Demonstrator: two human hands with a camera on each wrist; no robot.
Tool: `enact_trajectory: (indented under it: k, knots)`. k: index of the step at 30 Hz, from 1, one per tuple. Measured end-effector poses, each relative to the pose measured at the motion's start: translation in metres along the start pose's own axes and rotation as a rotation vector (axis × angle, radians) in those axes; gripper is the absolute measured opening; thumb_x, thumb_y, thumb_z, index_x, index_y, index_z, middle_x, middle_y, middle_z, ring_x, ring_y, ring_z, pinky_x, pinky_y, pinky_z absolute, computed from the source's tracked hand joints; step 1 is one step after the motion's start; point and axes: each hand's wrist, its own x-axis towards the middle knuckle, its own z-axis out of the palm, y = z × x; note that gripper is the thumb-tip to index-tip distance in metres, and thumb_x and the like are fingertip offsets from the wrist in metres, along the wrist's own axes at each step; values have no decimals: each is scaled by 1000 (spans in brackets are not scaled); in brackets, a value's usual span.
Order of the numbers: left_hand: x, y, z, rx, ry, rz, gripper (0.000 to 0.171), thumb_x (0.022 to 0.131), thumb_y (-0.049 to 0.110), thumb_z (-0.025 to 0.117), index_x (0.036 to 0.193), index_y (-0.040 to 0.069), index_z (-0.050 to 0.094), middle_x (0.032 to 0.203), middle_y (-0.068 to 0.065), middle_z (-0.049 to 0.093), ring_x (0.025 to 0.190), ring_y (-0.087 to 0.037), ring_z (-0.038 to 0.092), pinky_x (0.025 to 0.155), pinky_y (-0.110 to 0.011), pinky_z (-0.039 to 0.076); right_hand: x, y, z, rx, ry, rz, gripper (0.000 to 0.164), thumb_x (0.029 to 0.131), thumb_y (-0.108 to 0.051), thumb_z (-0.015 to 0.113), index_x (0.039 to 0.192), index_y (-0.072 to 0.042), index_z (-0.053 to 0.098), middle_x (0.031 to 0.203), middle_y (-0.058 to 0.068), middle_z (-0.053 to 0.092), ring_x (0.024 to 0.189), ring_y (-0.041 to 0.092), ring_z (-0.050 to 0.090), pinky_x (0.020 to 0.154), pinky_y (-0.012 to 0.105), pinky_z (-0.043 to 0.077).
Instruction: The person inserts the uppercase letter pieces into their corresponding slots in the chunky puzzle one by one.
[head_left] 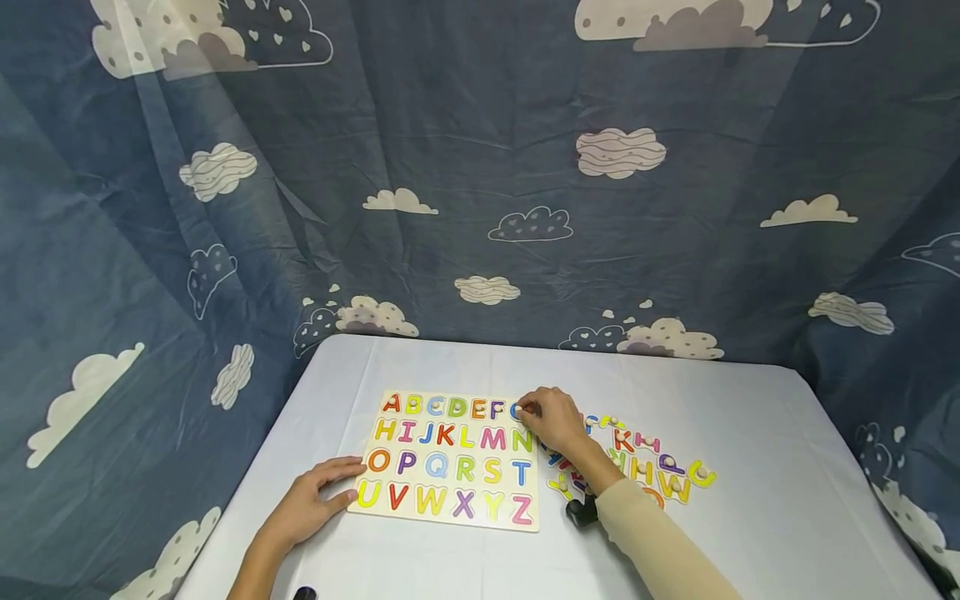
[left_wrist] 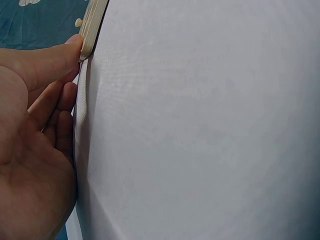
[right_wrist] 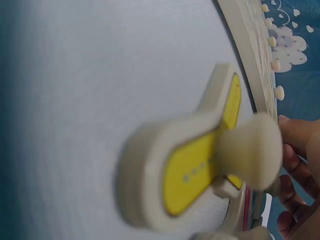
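Observation:
A wooden alphabet board [head_left: 442, 527] lies on the white table, its letters in four rows. Knobbed pieces, such as the red letter A [head_left: 392, 403], sit in its top row. At the top right corner my right hand [head_left: 558, 421] pinches the blue letter G [head_left: 514, 412], largely covered by the fingertips. My left hand [head_left: 311, 500] rests against the board's left edge, thumb and index finger touching it; in the left wrist view the thumb [left_wrist: 60, 57] meets the board's side [left_wrist: 90, 32] and the other fingers bend loosely.
Right of the board lies a loose pile of knobbed letters, among them a yellow letter U [head_left: 702, 475] and a pink letter H [head_left: 647, 442]. A yellow letter Y [right_wrist: 192, 172] looms large in the right wrist view. A cloud-patterned dark curtain [head_left: 480, 150] hangs behind the table.

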Motion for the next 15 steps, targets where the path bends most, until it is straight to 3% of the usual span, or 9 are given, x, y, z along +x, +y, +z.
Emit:
enact_trajectory:
  k: [7,15]
  knots:
    - [0,-1,1,2,-5,-3,38,90,16,79,127,24,74,147,0,61,149,-35,43,123,-60,31,0,2,-3,-17,-4,-24,17,92,-30,79,105,-20,81,90,-8,71,82,13,51,75,32,44]
    - [-2,0,0,-25,-4,22,37,90,18,78,127,22,74,147,-3,61,149,-38,42,123,-63,29,-1,5,2,20,-13,12,17,93,-30,78,106,-19,81,92,-7,69,82,12,51,75,32,43]
